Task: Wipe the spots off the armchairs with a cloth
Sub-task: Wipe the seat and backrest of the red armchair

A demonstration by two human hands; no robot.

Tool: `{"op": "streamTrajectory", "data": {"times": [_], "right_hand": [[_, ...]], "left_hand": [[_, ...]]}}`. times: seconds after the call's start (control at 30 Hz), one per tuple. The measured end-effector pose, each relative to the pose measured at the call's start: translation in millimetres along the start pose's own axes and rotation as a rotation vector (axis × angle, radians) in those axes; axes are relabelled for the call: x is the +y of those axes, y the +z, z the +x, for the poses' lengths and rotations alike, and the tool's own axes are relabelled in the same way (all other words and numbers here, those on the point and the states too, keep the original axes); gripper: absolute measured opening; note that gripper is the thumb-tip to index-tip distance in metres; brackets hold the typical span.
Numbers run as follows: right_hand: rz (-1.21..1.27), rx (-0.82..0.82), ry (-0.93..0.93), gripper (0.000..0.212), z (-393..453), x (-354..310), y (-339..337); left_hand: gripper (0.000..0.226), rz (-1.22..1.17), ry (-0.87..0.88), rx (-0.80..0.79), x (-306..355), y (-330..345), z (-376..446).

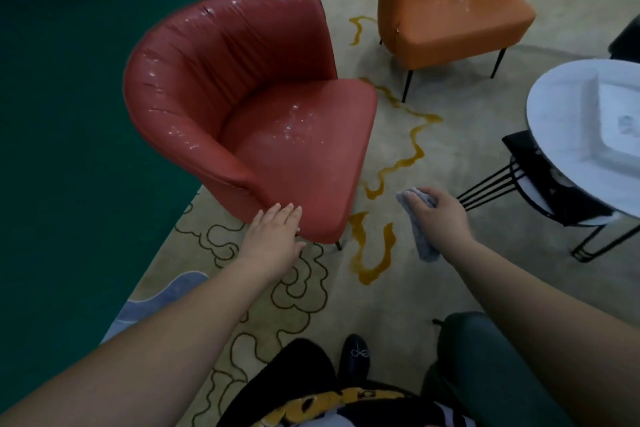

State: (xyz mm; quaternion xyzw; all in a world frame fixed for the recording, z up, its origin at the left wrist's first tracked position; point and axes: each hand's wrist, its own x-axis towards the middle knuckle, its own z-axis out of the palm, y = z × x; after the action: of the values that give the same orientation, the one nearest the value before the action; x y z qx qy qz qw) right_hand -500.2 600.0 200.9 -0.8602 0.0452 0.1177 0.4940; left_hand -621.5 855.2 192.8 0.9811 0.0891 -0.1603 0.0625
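A red armchair (249,104) stands in the middle of the head view, with white spots on its seat. Behind it to the right is an orange armchair (453,0), also spotted white on the seat. My left hand (273,232) lies flat with straight fingers against the front corner of the red seat. To the right of that chair, above the carpet, my right hand (438,215) grips a grey cloth (420,239) that hangs below the fist.
A round white table (568,121) on black wire legs stands at the right, with a white tray on it. A dark green chair (485,357) is near my right arm. Patterned beige carpet (433,156) lies underfoot, green floor at left. My shoe (355,355) shows below.
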Motion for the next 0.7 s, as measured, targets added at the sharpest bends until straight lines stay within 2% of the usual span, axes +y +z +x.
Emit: {"op": "streamTrajectory", "data": {"times": [0.23,0.37,0.5,0.7], "right_hand": [[0.011,-0.077,-0.049,0.029,82.7,-25.2,13.4],[0.011,-0.112,-0.060,0.025,142.5,-48.3,25.2],[-0.028,-0.117,-0.114,0.003,203.2,-71.2,24.8],[-0.052,-0.097,-0.138,0.007,288.6,-102.0,27.2]], "left_hand": [[0.071,-0.038,-0.045,0.007,-6.4,-20.5,81.5],[0.072,-0.051,-0.069,-0.012,-15.9,-30.7,141.3],[0.072,-0.086,-0.105,-0.034,-23.3,-37.3,205.5],[0.072,-0.171,-0.192,-0.034,-34.9,-55.7,282.1]]}}
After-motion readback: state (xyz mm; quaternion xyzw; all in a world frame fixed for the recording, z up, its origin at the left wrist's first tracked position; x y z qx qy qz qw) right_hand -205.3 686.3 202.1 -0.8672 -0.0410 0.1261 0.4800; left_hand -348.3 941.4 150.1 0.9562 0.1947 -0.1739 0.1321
